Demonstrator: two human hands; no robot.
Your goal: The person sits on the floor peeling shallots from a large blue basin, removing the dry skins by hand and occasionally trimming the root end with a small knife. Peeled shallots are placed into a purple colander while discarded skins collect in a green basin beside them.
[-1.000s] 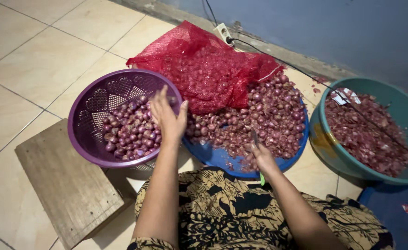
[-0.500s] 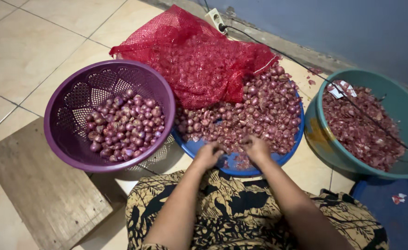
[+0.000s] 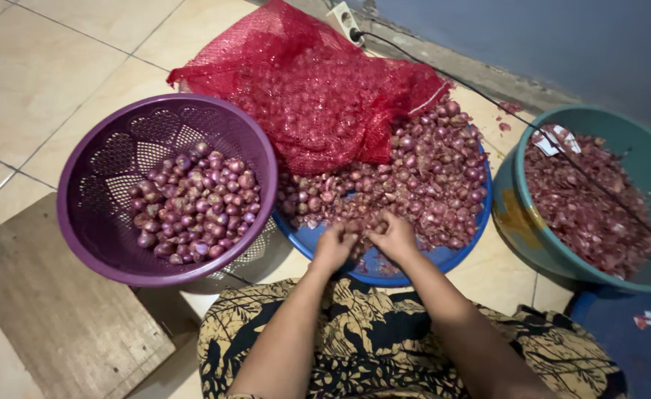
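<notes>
Head view, looking down at a blue tray [image 3: 454, 255] on the tiled floor, heaped w/ small red shallots [image 3: 421, 185]. Both hands sit at the near edge of the tray, touching the pile. Left hand [image 3: 333, 247] is curled, fingers bunched narrow around something small at the pile's near side — can't tell exactly what's inside the grip, likely one shallot but it's hidden by the fingers. Right hand [image 3: 393, 238] is just beside it, almost touching, fingers also curled in tight over the shallots; what it grips can't be made out either.

Rel. to the tray: a red mesh sack [image 3: 318, 89], still bulging w/ shallots, lies across its far-left part & spills onto the floor beyond. Left of the tray, touching its rim, stands a purple perforated basket [image 3: 96, 222] holding peeled, glossy shallots [image 3: 192, 203], about a third full. Right of the tray, close by, a teal basin [image 3: 532, 236] filled w/ reddish skins [image 3: 591, 199]; a scrap of paper lies at its far side. A black cable [image 3: 488, 107] runs from a white plug strip [image 3: 344, 18] beyond the tray, over the basin. Near-left of the tray, under the basket's edge — a low wooden board [image 3: 52, 318]. Person's lap in patterned black-and-tan cloth [image 3: 384, 347] is nearest the camera.
</notes>
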